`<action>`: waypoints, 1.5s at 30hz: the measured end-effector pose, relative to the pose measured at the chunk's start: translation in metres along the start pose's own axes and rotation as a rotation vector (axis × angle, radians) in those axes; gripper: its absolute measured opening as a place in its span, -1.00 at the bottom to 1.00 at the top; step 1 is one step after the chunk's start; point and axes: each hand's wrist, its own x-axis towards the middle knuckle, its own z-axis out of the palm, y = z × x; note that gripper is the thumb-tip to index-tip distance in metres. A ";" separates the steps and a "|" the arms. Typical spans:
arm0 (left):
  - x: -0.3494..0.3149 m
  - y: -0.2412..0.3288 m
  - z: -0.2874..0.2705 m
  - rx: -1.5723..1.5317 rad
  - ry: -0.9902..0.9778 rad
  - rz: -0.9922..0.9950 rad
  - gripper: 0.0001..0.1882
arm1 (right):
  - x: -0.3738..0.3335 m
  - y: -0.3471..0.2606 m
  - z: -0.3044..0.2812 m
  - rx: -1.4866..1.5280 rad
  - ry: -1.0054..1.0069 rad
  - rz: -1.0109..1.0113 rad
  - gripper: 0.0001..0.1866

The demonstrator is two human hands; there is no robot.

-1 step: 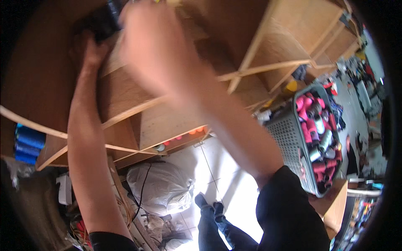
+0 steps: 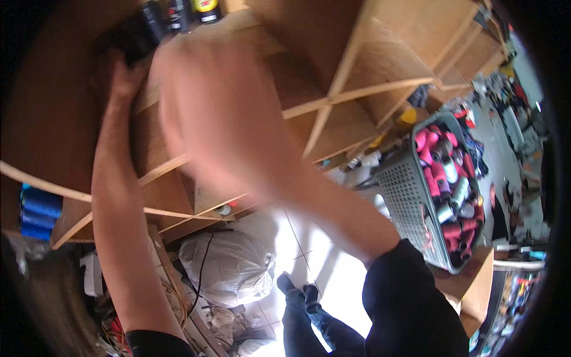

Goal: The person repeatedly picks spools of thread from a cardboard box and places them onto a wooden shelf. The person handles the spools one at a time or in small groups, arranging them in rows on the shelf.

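Note:
My left hand (image 2: 122, 76) reaches deep into a wooden shelf compartment. Its thumb and fingers look spread against a dark spool-like object (image 2: 132, 40), though shadow hides the fingertips. Beside it stand black cylinders (image 2: 178, 16), probably thread spools, and one with a yellow round label (image 2: 206, 8). My right hand (image 2: 205, 101) hangs in front of the same compartment, just below these spools. Motion smears its fingers, so I cannot make out anything in them.
Wooden shelf dividers (image 2: 333, 98) run across the top, with blue spools (image 2: 40, 208) at far left. A grey basket (image 2: 404, 190) of pink and pale spools stands at right. A white plastic bag (image 2: 229, 268) sits on the tiled floor, and a cardboard box (image 2: 476, 285) lies lower right.
My right hand has come down and toward me from the compartment's top, uncovering more of the black spools. My left hand stays nearly in place; the view has shifted slightly.

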 end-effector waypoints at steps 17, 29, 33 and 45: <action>0.083 -0.088 0.090 0.161 0.425 0.462 -0.29 | -0.583 0.011 -0.679 -1.933 0.671 1.038 -0.53; 0.053 -0.086 0.073 0.278 0.176 0.304 -0.34 | -0.690 0.005 -0.683 -1.657 -0.028 1.909 -0.59; 0.075 -0.114 0.083 0.334 0.070 0.305 -0.31 | -0.678 0.005 -0.679 -1.675 0.023 1.891 -0.57; 0.081 -0.117 0.106 0.317 0.150 0.395 -0.31 | -0.634 0.004 -0.666 -1.798 0.347 1.528 -0.48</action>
